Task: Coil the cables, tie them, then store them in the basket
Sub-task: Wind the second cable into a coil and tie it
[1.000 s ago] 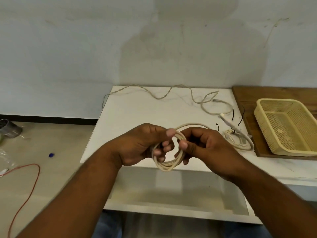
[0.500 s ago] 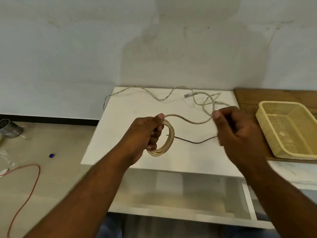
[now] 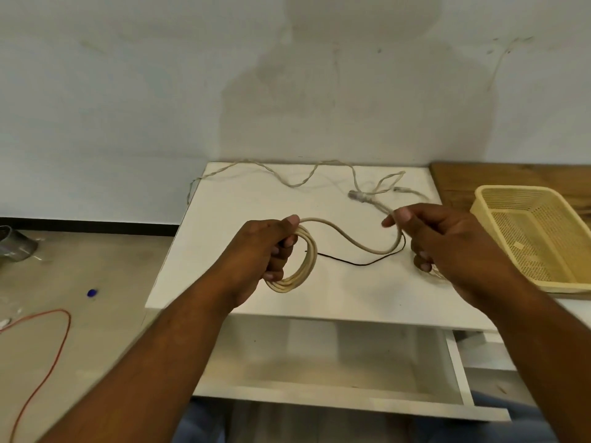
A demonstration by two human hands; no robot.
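Clenching the cable coil [image 3: 307, 266], left hand [image 3: 265, 247] grip; right hand [image 3: 447, 244] pinching slack [image 3: 351, 241] over the table [image 3: 240, 219], inside its edges.

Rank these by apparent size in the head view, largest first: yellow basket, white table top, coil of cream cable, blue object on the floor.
1. white table top
2. yellow basket
3. coil of cream cable, held nearer the camera, so it probably looks larger than it is
4. blue object on the floor, by far the smallest
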